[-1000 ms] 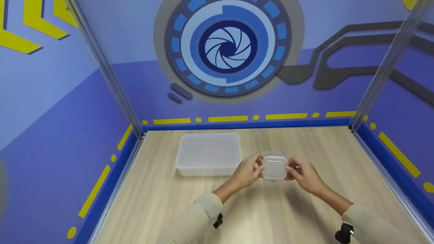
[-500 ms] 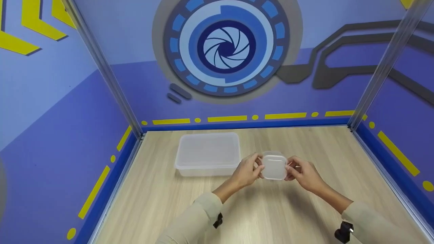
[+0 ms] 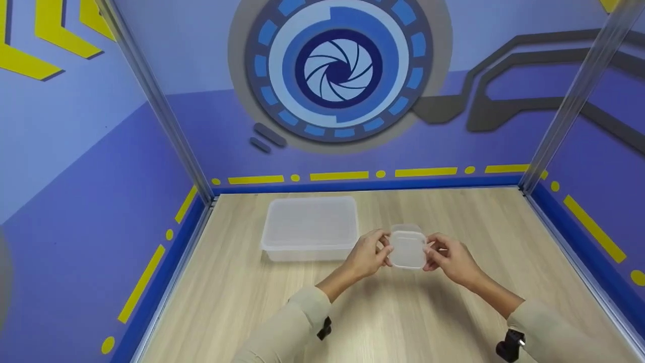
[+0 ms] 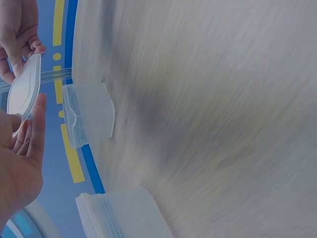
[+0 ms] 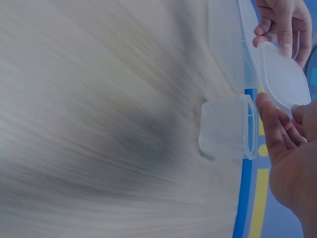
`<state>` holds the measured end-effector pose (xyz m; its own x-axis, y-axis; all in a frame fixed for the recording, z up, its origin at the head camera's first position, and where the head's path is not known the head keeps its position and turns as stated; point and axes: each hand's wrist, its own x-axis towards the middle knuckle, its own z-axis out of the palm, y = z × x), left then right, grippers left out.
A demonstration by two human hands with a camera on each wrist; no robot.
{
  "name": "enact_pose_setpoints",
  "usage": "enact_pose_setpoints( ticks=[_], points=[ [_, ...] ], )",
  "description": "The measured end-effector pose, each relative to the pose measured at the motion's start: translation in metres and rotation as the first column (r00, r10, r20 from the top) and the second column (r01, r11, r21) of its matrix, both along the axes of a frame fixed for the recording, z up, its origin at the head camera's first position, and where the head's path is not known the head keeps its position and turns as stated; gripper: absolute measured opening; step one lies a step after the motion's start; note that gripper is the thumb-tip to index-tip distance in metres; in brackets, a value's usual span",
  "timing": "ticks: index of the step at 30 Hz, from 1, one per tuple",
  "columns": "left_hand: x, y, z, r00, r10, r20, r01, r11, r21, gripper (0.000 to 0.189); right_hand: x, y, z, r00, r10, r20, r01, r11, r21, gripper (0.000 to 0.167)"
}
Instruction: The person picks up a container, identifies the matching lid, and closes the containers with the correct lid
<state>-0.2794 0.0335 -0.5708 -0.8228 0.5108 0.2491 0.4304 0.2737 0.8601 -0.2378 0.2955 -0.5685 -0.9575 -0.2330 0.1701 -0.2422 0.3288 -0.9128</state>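
A small, square, clear plastic lid (image 3: pixel 408 250) is held up between both hands, tilted in the head view. My left hand (image 3: pixel 366 256) pinches its left edge between thumb and fingers. On the opposite edge my right hand (image 3: pixel 451 258) pinches it the same way. Behind and below the lid, a small clear plastic container (image 5: pixel 223 128) stands uncovered on the table, apart from the lid (image 5: pixel 285 77). Only the container's far top part (image 3: pixel 406 228) shows in the head view; the lid hides the rest.
A large rectangular translucent box (image 3: pixel 310 224) with its lid on stands on the wooden table (image 3: pixel 242 312), just beyond and left of my left hand. Blue printed panels (image 3: pixel 201 131) wall the table at the back and both sides, with metal posts at the corners.
The small lid has tilted or dropped very slightly, so a bit more of the container shows behind it. Both hands keep their grip and have hardly moved; the large box stays put.
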Motion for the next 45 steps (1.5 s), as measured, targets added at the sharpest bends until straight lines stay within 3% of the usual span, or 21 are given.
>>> enact_pose_setpoints(
  ticks=[8,15,19,24,34,40,45],
  points=[
    [-0.003,0.000,0.000,0.998,-0.030,0.046,0.029,0.999,0.028,0.037,0.000,0.000,0.001,1.000,-0.015,0.020,0.015,1.000,-0.016,0.021],
    [-0.005,-0.001,0.001,0.996,-0.042,0.082,0.037,0.997,0.065,0.043,0.002,-0.005,0.005,0.997,-0.074,0.024,0.075,0.997,-0.033,0.025],
    [-0.004,-0.001,0.001,0.999,-0.030,-0.023,0.029,0.999,-0.035,0.045,0.002,-0.007,0.007,0.996,-0.086,0.024,0.087,0.996,-0.035,0.032],
    [-0.002,-0.001,0.001,0.980,-0.024,-0.199,-0.015,0.981,-0.192,0.058,0.003,-0.009,0.008,0.994,-0.105,0.012,0.106,0.994,-0.026,0.036],
    [0.000,0.000,0.002,0.974,-0.025,-0.226,-0.049,0.948,-0.315,0.090,0.002,-0.011,0.009,0.989,-0.148,0.005,0.148,0.989,0.001,0.036],
    [-0.001,-0.001,0.001,0.968,-0.026,-0.250,-0.060,0.942,-0.331,0.092,0.004,-0.013,0.012,0.985,-0.171,-0.002,0.171,0.984,0.045,0.034],
    [-0.003,-0.002,0.003,0.967,-0.022,-0.253,-0.066,0.940,-0.334,0.088,0.004,-0.015,0.015,0.982,-0.181,-0.058,0.187,0.974,0.127,0.035]
  ],
)
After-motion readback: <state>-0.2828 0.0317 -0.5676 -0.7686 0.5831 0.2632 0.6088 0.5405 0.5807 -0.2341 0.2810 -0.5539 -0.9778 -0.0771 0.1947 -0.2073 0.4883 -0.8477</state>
